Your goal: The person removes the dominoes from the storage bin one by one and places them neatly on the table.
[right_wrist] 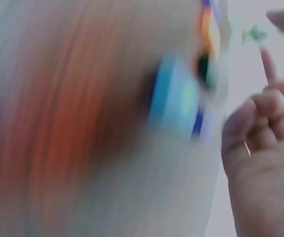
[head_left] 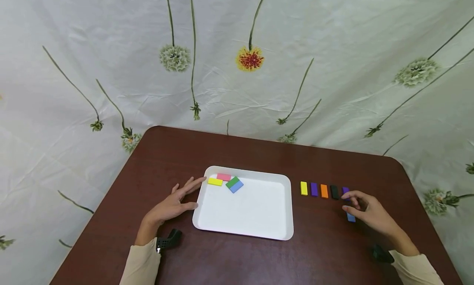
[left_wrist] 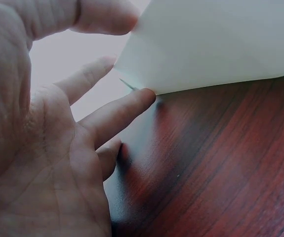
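Plainly, no writing is readable anywhere. Your left hand, fingers spread, touches the white tray's left edge; your right hand, fingers loosely curled, reaches the purple block.

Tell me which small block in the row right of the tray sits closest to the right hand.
The purple block at the row's right end: the right hand has its fingertips right at it. The black, orange, violet and yellow ones lie progressively further left.

Blue block flat on table, partly under fingers, below purple block
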`<act>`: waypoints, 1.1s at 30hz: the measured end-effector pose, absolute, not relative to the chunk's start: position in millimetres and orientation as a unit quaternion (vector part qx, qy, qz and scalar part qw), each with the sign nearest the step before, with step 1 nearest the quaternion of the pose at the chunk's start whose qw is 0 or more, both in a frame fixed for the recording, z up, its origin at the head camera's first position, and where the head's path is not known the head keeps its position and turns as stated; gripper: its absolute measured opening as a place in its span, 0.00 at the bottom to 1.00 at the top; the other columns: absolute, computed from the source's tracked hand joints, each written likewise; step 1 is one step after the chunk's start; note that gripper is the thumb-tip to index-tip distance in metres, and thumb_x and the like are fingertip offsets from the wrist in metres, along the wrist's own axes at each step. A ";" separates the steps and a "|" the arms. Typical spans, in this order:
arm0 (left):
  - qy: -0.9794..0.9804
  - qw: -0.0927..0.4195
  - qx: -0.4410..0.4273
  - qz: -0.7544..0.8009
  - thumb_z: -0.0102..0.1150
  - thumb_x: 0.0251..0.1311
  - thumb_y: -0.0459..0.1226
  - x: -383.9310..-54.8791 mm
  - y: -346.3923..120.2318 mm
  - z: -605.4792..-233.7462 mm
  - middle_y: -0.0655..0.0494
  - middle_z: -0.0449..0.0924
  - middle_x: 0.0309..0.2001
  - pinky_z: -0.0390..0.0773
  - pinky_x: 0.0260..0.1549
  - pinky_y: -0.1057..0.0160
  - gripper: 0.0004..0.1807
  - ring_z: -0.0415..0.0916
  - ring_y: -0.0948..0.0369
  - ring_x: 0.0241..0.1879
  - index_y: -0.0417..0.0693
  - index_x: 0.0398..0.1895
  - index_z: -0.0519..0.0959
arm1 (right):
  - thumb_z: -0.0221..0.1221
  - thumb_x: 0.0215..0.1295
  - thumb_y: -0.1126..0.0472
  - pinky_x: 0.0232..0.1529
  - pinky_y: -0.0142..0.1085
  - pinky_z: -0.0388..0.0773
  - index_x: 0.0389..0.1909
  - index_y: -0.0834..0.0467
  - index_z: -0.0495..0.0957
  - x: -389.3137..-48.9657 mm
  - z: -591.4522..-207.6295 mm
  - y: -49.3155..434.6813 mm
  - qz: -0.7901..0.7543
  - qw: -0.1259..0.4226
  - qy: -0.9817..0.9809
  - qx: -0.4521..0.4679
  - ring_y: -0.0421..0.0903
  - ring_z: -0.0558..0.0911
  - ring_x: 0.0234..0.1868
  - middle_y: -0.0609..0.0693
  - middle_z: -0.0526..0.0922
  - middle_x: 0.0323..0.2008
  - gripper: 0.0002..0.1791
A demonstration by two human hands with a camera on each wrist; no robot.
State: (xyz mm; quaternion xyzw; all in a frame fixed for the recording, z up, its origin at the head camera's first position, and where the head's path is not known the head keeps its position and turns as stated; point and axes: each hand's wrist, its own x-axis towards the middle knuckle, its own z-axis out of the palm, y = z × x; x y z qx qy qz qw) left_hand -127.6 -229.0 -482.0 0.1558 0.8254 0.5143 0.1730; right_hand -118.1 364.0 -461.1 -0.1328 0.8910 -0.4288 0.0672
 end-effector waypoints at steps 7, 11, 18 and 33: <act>0.824 0.172 0.158 0.516 0.63 0.64 0.38 -128.3 -231.0 -483.8 0.39 0.59 0.76 0.19 0.67 0.30 0.40 0.30 0.38 0.79 0.52 0.78 0.59 | 0.62 0.69 0.65 0.28 0.33 0.67 0.51 0.72 0.74 -132.9 -440.5 298.6 -0.511 0.090 0.846 -0.121 0.38 0.69 0.32 0.45 0.65 0.31 0.16; 0.823 0.174 0.158 0.517 0.63 0.64 0.37 -129.0 -231.3 -484.7 0.40 0.59 0.76 0.19 0.68 0.30 0.41 0.29 0.39 0.80 0.54 0.79 0.58 | 0.63 0.68 0.64 0.33 0.30 0.69 0.52 0.70 0.74 -139.4 -427.5 256.0 -0.566 0.117 0.810 -0.100 0.37 0.68 0.35 0.44 0.64 0.31 0.17; 0.822 0.175 0.157 0.519 0.63 0.63 0.37 -129.9 -230.2 -486.1 0.40 0.60 0.75 0.19 0.68 0.30 0.41 0.30 0.39 0.80 0.55 0.79 0.58 | 0.64 0.66 0.67 0.33 0.31 0.63 0.52 0.68 0.75 -149.6 -414.3 185.7 -0.639 0.143 0.751 -0.083 0.39 0.63 0.34 0.47 0.61 0.31 0.16; 0.824 0.176 0.152 0.516 0.63 0.63 0.39 -130.6 -230.7 -488.5 0.42 0.60 0.76 0.19 0.68 0.30 0.40 0.29 0.40 0.80 0.59 0.78 0.59 | 0.70 0.57 0.64 0.28 0.31 0.59 0.51 0.64 0.79 -161.4 -444.5 80.9 -0.587 0.172 0.789 0.054 0.42 0.62 0.31 0.46 0.62 0.29 0.21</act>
